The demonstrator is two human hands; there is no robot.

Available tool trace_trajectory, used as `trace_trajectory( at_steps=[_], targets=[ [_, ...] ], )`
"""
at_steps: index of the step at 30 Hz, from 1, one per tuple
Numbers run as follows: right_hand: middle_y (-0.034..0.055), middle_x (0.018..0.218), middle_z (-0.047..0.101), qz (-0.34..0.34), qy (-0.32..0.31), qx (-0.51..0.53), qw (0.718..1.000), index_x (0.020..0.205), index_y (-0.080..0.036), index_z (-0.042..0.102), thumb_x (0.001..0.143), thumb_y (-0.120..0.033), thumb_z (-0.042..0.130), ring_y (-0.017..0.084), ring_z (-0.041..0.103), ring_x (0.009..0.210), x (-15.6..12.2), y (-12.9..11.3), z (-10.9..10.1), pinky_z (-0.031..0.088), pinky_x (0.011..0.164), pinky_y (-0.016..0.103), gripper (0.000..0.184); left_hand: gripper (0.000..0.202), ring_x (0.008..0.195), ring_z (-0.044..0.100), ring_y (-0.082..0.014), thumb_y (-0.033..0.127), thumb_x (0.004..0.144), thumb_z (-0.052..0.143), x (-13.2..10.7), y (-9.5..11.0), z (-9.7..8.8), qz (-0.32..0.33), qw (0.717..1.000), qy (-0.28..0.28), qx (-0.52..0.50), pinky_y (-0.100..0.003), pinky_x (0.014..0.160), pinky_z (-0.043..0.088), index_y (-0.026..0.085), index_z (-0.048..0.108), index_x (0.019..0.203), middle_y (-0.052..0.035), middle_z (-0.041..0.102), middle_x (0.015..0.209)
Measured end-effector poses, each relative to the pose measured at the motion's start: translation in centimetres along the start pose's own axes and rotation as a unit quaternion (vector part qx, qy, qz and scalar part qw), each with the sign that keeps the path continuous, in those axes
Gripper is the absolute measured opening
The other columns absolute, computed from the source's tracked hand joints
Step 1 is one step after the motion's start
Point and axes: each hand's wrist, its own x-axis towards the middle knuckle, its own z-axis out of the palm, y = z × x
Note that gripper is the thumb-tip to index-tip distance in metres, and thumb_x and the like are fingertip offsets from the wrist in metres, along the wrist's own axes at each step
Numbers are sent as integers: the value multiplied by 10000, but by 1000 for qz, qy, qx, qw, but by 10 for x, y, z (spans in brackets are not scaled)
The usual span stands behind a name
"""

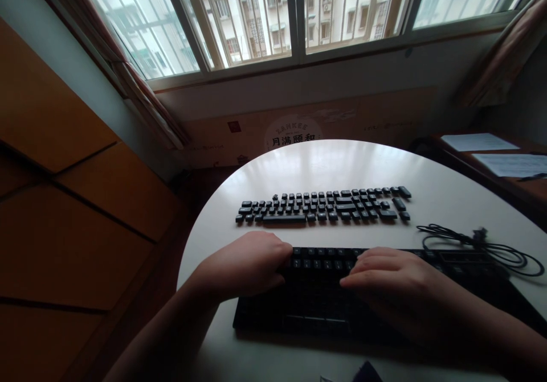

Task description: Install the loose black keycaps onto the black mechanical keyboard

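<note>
Head view, twelve o'clock pointing to the window side. The black rectangular plastic keyboard [299,313] lies at five o'clock of the view centre, on the glossy white table with a rounded edge [213,234]. Two rows of small black fitted keys [328,265] show between the hands; the surface on their six o'clock side is too dark to read.

The left hand [256,262] is at the keyboard's ten o'clock, fingers curled inward, beside the ends of the fitted rows. The right hand [397,279] lies over the middle of the keyboard, fingers bent and close together, tips pointing to nine o'clock at the fitted keys. Whether either hand grips anything cannot be told.

At eleven o'clock of the keyboard, loose black plastic keycaps [345,206] lie on the table in rows. At its two o'clock is a thin black looped cable [480,234]. At three o'clock of the view centre, white paper sheets [513,164] rest on a brown desk; at nine o'clock stands an orange-brown panelled cabinet [64,257]
</note>
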Motion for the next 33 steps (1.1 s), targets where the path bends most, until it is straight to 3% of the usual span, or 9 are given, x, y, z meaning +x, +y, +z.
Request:
trace_trajectory(
  at_steps=[7,17,24,33],
  targets=[
    [72,997,681,-8,-1,0,1000,1188,-196,645,1005,-69,467,191,623,852,1,-2,0,461,739,306,286,79,664,576,-156,169,753,635,-2,4,-1,-2,1000,-23,-7,-268,584,364,206,565,740,8,634,732],
    [61,970,674,-7,3,8,1000,1168,-191,647,1010,-67,469,177,601,814,1,-5,-1,448,718,303,268,60,717,569,-145,212,784,681,-10,-18,-18,-65,995,-31,-67,-252,600,359,219,622,794,23,650,791],
    [56,980,674,-11,3,4,1000,1174,-197,636,1008,-58,465,176,603,821,1,-6,0,448,717,299,276,108,665,555,-139,158,742,684,-3,-7,-11,-28,997,-47,-61,-247,591,369,204,589,716,25,622,716],
    [61,972,676,-6,-2,2,1000,1163,-194,647,1003,-65,472,181,600,812,2,-4,-1,443,717,303,271,64,681,579,-157,155,750,638,-1,-3,3,-8,999,-19,-43,-257,623,408,212,609,760,3,635,742]
  ],
)
